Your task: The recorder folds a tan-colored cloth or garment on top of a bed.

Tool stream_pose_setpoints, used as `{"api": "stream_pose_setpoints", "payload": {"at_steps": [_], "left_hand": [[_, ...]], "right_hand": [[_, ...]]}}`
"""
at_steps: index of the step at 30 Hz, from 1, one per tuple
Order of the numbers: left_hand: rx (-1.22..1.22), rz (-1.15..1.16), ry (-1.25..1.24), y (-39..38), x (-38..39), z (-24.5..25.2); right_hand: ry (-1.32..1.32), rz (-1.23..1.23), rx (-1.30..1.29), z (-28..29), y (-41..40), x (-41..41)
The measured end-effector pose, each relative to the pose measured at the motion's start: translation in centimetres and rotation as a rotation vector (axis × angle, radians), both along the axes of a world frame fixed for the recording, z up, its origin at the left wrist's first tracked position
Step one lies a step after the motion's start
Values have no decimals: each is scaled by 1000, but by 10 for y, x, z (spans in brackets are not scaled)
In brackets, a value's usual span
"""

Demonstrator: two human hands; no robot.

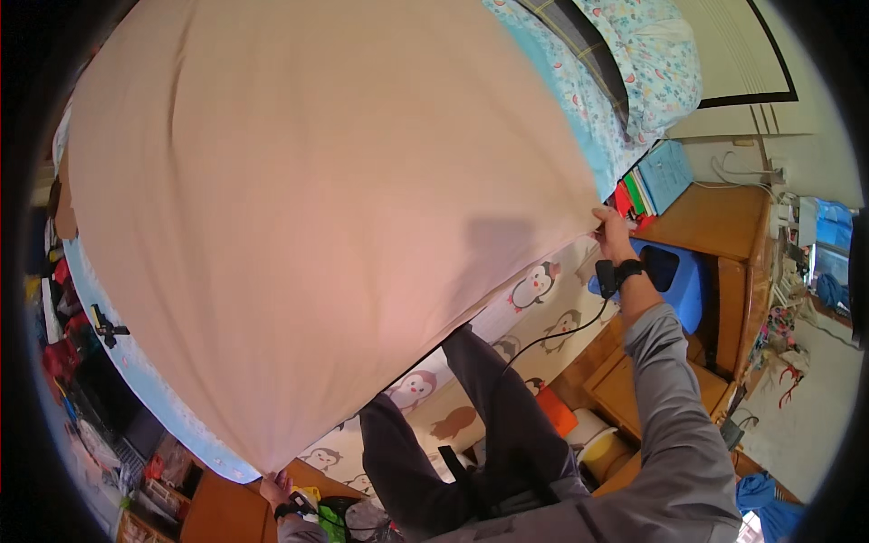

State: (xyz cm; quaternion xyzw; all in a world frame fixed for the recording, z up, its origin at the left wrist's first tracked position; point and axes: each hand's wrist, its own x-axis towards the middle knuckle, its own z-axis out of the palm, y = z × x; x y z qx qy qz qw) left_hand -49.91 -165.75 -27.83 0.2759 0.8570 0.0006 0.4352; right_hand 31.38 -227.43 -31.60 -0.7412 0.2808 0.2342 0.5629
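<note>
A large peach-coloured sheet (326,190) fills most of the view, spread over a bed. Its near edge runs taut between my two hands. At the lower left, my left hand (274,490) grips one corner of the sheet. My right hand (612,229) pinches the opposite near corner at the right, beside the bed's edge. Light blue patterned bedding (170,400) shows from under the sheet along the left side. More blue floral bedding (577,102) lies beyond it at the upper right. A device with a cable is strapped to each wrist.
A wooden cabinet (719,210) stands at right, with upright books (662,176) on top and a blue plastic bin (679,285) below. A floral pillow (662,68) lies at the far corner. A small black clamp (107,327) sits on the left edge. Penguin-print fabric (455,421) hangs by my legs.
</note>
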Motion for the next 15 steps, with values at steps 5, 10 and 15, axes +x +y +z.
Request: {"api": "stream_pose_setpoints", "payload": {"at_steps": [5,10,15], "left_hand": [[24,-63,-44,0,-8,13],[61,-116,-107,-8,-26,8],[32,-148,-19,-9,-19,-4]], "right_hand": [[-38,-31,-37,28,8,-2],[-86,-7,-76,39,-3,-8],[-78,-34,-179,13,7,-8]]}}
